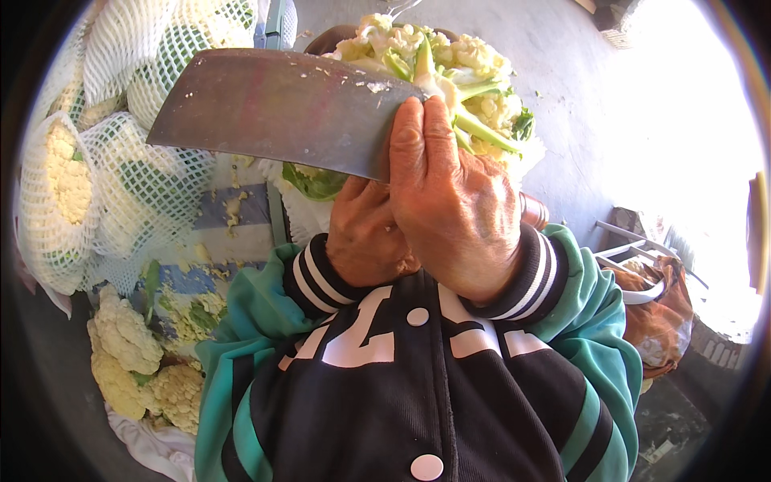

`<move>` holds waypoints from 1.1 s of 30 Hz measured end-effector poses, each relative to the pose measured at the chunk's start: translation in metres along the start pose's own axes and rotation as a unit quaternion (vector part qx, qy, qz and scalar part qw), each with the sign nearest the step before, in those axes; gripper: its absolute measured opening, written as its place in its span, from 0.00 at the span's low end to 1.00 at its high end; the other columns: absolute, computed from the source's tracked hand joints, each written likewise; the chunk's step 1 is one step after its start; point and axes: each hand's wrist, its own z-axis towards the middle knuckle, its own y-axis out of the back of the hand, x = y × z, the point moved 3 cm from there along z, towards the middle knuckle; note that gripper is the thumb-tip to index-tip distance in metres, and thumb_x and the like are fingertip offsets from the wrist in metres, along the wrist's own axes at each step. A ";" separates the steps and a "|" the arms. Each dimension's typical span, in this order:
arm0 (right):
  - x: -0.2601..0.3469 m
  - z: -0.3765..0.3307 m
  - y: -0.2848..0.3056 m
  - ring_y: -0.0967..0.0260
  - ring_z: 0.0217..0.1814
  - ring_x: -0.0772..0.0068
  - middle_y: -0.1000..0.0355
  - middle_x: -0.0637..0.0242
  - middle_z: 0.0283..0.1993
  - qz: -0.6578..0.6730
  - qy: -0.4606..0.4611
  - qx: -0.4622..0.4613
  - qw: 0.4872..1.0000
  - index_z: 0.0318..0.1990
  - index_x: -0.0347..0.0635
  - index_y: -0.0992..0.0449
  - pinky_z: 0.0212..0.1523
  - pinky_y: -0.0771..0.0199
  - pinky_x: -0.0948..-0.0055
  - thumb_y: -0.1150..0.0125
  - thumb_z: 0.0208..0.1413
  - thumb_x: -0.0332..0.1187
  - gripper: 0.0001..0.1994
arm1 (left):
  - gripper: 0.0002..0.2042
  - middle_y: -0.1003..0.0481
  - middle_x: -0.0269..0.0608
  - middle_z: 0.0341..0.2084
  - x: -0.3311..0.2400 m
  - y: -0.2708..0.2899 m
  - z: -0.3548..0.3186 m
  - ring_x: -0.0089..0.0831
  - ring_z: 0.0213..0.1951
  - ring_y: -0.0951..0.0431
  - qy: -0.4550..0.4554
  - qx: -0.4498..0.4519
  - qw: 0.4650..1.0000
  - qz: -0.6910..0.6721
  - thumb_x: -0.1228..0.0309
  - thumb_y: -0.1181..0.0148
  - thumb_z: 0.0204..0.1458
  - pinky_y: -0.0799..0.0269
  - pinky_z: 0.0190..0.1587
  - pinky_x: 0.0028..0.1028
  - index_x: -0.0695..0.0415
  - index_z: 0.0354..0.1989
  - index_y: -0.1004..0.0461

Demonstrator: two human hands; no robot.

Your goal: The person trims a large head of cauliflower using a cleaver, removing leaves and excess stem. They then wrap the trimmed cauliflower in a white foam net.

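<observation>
My right hand (454, 205) is closed on a wide cleaver (281, 108), two fingers stretched along the flat of its blade. The wooden handle's end pokes out at the right of this hand. The dark blade points left and carries small pale scraps. Just beyond it is a cauliflower (482, 64) with pale florets and cut green stalks, partly covered by blade and hand. My left hand (365, 233) is beneath the blade, beside the right hand and close to the cauliflower. Its fingers are hidden, so its grip does not show. A green leaf (313, 181) hangs below the blade.
Cauliflowers in white foam nets (144, 173) are piled at the left. Bare cauliflower heads (124, 341) lie nearer, at lower left, by scattered trimmings. A brown bag (658, 321) stands at the right beside a light metal frame (626, 249). Bright light washes out the far right.
</observation>
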 end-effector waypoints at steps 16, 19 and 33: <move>0.012 0.018 0.001 0.25 0.22 0.73 0.27 0.31 0.45 -0.038 -0.094 0.057 0.993 0.45 0.24 0.31 0.20 0.28 0.78 0.44 0.46 0.31 0.20 | 0.21 0.24 0.46 0.46 0.005 -0.015 -0.010 0.44 0.53 0.25 -0.037 -0.059 0.998 0.002 0.66 0.34 0.44 0.36 0.60 0.51 0.58 0.49 0.24; 0.005 0.017 -0.001 0.25 0.23 0.72 0.27 0.34 0.44 0.010 -0.087 0.052 0.995 0.44 0.25 0.30 0.19 0.28 0.77 0.44 0.46 0.31 0.19 | 0.21 0.24 0.47 0.46 0.004 -0.013 0.000 0.46 0.54 0.27 -0.075 -0.085 0.993 0.033 0.66 0.33 0.43 0.37 0.60 0.52 0.59 0.48 0.23; -0.055 0.009 0.013 0.26 0.29 0.45 0.27 0.49 0.25 0.219 -0.194 -0.046 0.955 0.37 0.37 0.27 0.30 0.26 0.55 0.48 0.51 0.24 0.07 | 0.22 0.28 0.45 0.54 -0.017 0.010 0.013 0.45 0.60 0.32 -0.007 0.068 0.994 0.087 0.64 0.33 0.45 0.43 0.64 0.48 0.60 0.49 0.23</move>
